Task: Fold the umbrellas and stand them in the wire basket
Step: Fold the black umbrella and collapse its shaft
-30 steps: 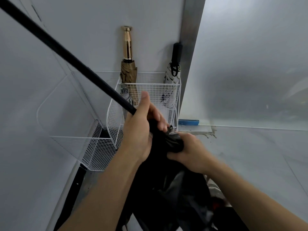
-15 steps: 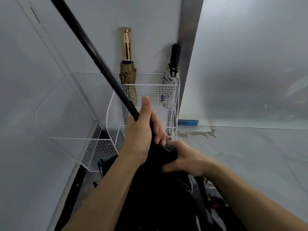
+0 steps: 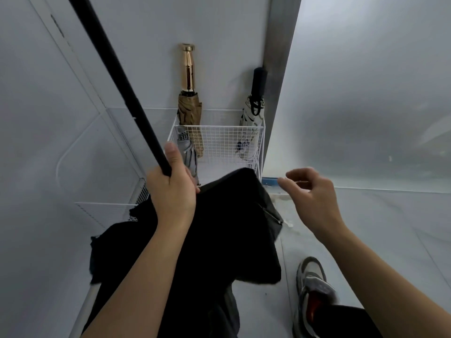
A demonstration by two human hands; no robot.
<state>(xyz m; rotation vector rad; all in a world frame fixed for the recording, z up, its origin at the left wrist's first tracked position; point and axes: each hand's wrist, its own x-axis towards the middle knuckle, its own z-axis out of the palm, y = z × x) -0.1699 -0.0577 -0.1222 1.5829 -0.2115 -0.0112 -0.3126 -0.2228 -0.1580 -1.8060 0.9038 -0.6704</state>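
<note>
My left hand [image 3: 172, 189] grips the black shaft of a long black umbrella [image 3: 227, 220]; the shaft runs up to the top left and the loose black canopy hangs below my hand. My right hand [image 3: 311, 198] is off the umbrella, to its right, fingers apart and holding nothing. Just beyond stands the white wire basket [image 3: 219, 132] in the corner. Three folded umbrellas stand in it: a tan one with a gold handle [image 3: 189, 103], a pale patterned one with a black handle [image 3: 252, 118], and a grey one [image 3: 186, 150] partly behind my left hand.
White walls close in at the left and back, with a grey metal post [image 3: 280, 57] at the right of the basket. The basket's reflection shows in the glossy left wall. A shoe [image 3: 312, 289] stands on the pale floor at the lower right.
My right hand has let go of the bunched canopy and moved out to the right. The canopy has dropped and spread. The shaft has swung steeper, more upright.
</note>
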